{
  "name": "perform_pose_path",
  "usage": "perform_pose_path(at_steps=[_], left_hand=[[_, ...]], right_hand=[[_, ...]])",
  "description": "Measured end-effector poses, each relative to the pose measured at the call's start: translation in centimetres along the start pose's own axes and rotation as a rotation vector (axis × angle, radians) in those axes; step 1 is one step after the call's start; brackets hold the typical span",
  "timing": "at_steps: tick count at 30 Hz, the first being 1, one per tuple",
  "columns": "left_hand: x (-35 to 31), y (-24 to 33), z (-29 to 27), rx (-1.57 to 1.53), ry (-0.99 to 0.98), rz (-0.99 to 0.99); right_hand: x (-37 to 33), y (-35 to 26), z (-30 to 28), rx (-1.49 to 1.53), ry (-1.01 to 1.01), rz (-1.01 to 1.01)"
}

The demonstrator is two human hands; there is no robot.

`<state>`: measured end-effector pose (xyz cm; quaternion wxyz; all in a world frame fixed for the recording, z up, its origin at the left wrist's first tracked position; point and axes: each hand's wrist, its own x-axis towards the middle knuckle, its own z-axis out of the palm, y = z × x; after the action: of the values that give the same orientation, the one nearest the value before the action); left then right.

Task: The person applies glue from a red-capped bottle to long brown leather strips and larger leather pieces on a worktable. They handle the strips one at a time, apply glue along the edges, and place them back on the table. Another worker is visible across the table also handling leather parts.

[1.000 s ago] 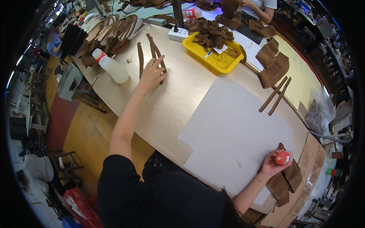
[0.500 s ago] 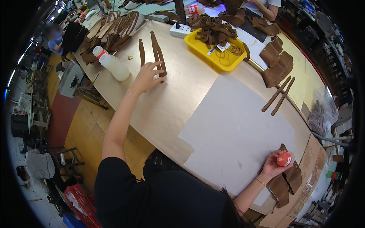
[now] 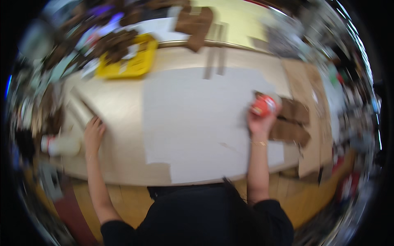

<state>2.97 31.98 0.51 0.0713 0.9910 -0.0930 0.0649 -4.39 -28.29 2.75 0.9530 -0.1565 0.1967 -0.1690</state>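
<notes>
The view is smeared by motion. My left hand (image 3: 94,130) is at the table's left, its fingers drawn together at the near end of a brown strip (image 3: 84,102); they look closed on it. A second, fainter strip (image 3: 74,115) lies beside that one. Just left of this hand is a pale bottle (image 3: 65,146) with a red band. On the right, my right hand (image 3: 261,121) is wrapped round a red-topped bottle (image 3: 264,105), held above the grey sheet's edge. Flat brown leather-like pieces (image 3: 289,132) lie next to that hand, partly hidden by it.
A large grey sheet (image 3: 197,131) covers the table's middle. At the back left is a yellow tray (image 3: 123,74) heaped with brown strips. Two brown strips (image 3: 210,61) lie at the far edge, near brown pieces (image 3: 195,24). Cardboard (image 3: 308,90) covers the right end.
The view has swung to the right. My left hand's spread fingers have come together at the strip's near end. My right hand still holds the red-topped bottle.
</notes>
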Motion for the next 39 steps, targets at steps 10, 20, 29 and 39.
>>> perform_pose_path(at_steps=[10,20,29,39], left_hand=[[3.1,0.4,0.3,0.016,0.100,-0.001],[4.2,9.1,-15.0,-0.892,-0.076,-0.153],[2.5,14.7,-20.9,-1.460,-0.227,0.107],[5.9,3.6,-3.6,-1.140,-0.526,-0.464]], right_hand=[[0.4,-0.7,-2.3,-0.033,-0.113,0.007],[0.1,-0.5,-1.5,-0.039,-0.065,0.009],[-0.1,-0.9,-1.2,-0.053,-0.078,-0.012],[0.5,-0.3,-1.4,-0.065,-0.022,-0.015]])
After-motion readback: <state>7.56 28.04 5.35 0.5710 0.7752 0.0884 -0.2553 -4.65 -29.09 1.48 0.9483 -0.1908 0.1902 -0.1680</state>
